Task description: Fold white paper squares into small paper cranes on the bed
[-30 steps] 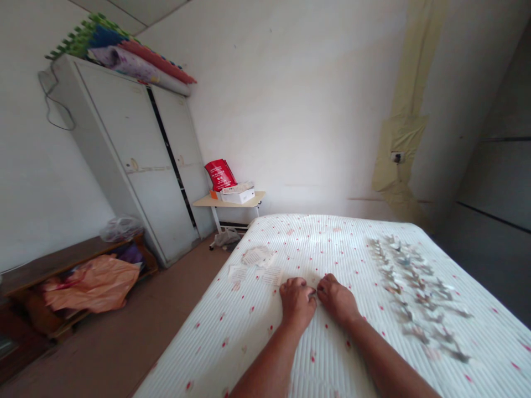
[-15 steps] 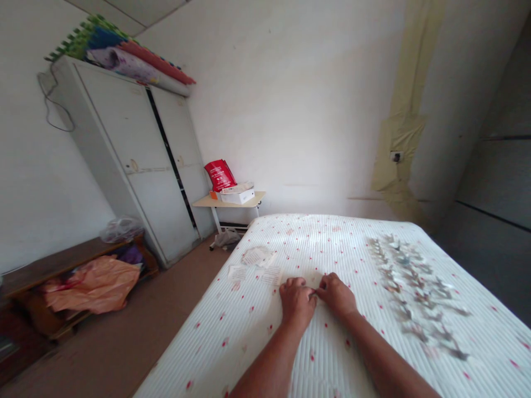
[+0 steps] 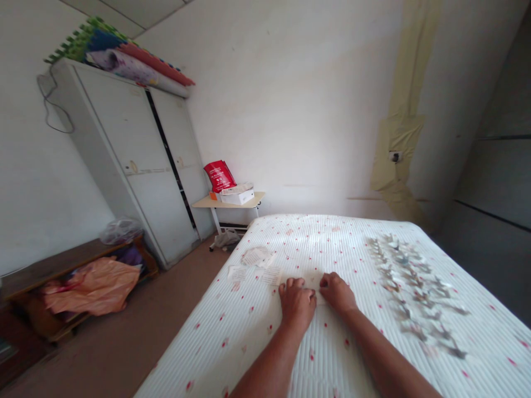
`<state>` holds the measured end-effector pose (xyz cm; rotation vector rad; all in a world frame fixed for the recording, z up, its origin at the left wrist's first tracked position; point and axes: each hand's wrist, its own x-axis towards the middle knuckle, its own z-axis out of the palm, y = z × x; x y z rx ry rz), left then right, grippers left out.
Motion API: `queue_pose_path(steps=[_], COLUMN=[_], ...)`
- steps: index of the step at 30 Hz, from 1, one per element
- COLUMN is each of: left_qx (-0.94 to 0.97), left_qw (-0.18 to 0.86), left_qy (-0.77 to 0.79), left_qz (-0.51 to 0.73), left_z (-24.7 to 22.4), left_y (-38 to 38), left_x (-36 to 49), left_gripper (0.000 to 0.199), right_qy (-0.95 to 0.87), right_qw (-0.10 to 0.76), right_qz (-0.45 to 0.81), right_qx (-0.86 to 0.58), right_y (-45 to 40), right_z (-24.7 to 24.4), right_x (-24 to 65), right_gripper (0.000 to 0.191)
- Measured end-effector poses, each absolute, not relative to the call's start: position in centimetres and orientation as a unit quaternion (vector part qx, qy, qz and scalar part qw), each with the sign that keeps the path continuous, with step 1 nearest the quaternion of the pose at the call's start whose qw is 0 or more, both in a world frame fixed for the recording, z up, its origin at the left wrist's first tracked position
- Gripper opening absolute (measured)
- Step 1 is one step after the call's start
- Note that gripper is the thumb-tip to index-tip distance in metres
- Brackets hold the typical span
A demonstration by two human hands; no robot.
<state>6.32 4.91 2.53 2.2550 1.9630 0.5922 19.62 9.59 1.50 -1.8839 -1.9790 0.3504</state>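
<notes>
Drawn slightly apart now, the left hand (image 3: 296,305) and right hand (image 3: 337,293) rest ungripping on a white quilted bedcover (image 3: 249,337), a pale paper sheet (image 3: 313,279) lying between their fingertips, with paper slips (image 3: 257,256) farther left and rows of folded paper pieces (image 3: 415,293) farther right.

The mattress (image 3: 244,326) is matt, ribbed white cloth, and the sheet of paper (image 3: 313,279) on it is thin and matt. At upper left, the wardrobe (image 3: 124,155) has a smooth painted finish. The red bag (image 3: 219,176) looks glossy, and the wooden bench (image 3: 53,258) at left is dark brown.
</notes>
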Motion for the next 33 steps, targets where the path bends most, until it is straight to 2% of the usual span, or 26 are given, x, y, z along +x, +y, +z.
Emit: queue_pose_path(steps=[8, 20, 33], left_qx=[0.74, 0.729, 0.732], left_qw=[0.044, 0.062, 0.052], left_qy=[0.639, 0.651, 0.639], left_qz=[0.206, 0.202, 0.232], left_z=[2.5, 2.2, 1.7], left_y=[4.8, 5.1, 5.2], left_x=[6.3, 6.4, 6.2], left_gripper=[0.019, 0.018, 0.018], right_qy=[-0.708, -0.71, -0.708], right_qw=[0.208, 0.182, 0.208], right_qz=[0.132, 0.126, 0.139], right_qx=[-0.662, -0.669, -0.66], right_y=[9.7, 8.9, 9.7], right_z=[1.1, 1.9, 1.0], right_x=[19.9, 19.4, 19.9], right_gripper=[0.013, 0.019, 0.012])
